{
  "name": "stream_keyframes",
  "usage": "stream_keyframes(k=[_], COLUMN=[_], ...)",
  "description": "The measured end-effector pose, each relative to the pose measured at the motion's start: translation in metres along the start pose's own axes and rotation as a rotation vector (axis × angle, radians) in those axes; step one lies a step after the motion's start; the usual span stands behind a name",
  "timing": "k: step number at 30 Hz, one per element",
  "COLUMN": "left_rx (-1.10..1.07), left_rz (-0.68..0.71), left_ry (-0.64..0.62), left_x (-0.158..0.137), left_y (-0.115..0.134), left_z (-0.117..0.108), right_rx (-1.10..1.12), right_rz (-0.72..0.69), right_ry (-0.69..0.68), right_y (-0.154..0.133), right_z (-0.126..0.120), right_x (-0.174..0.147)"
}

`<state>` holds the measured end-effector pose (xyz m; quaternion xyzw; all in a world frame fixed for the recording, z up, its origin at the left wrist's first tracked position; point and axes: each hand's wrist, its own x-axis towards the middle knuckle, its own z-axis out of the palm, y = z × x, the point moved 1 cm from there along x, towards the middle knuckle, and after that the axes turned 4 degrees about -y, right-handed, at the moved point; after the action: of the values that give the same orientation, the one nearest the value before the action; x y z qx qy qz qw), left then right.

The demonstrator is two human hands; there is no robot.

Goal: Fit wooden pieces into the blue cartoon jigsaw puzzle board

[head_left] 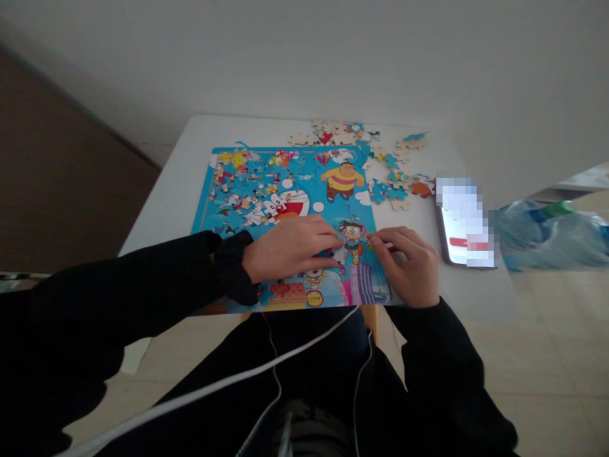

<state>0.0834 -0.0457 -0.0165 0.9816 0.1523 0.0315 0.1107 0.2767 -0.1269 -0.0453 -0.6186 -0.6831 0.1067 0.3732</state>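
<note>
A blue cartoon jigsaw puzzle [295, 168] in its tray lies on the small table, largely assembled in its right and lower parts. Loose pieces [242, 206] sit on top of its left half. My left hand [295, 247] lies over the lower middle of the puzzle, fingers stretched to the right and thumb apart, fingertips touching the picture beside a figure with glasses [353, 236]. At the right edge of the board, my right hand [404, 257] pinches a small puzzle piece, mostly hidden by thumb and forefinger.
Several loose puzzle pieces [392, 168] are heaped behind and right of the board. A phone [466, 222] with a lit screen lies at the table's right. Beyond it is a clear plastic bag [552, 238]. A white cable [228, 381] crosses over my lap.
</note>
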Motion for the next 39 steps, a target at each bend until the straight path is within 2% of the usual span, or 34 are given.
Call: stream_keyframes(k=[6, 13, 18, 26, 39], left_rx=[0.114, 0.044, -0.031, -0.092, -0.167], left_rz=[-0.115, -0.177, -0.227, -0.320, -0.249], left_ry=[-0.016, 0.039, 0.034, -0.070, 0.041], left_x=[-0.028, -0.055, -0.070, -0.070, -0.071], left_y=[-0.002, -0.005, -0.002, 0.007, 0.002], left_z=[-0.002, 0.001, 0.000, -0.001, 0.004], right_rx=[-0.012, -0.023, -0.034, -0.052, -0.056], right_rz=[-0.016, -0.009, -0.017, -0.010, -0.011], right_ry=[0.002, -0.005, -0.015, -0.019, -0.009], right_y=[0.000, 0.000, 0.001, 0.002, 0.001], right_z=[0.001, 0.001, 0.000, 0.001, 0.000], right_x=[0.000, 0.000, -0.001, 0.000, -0.001])
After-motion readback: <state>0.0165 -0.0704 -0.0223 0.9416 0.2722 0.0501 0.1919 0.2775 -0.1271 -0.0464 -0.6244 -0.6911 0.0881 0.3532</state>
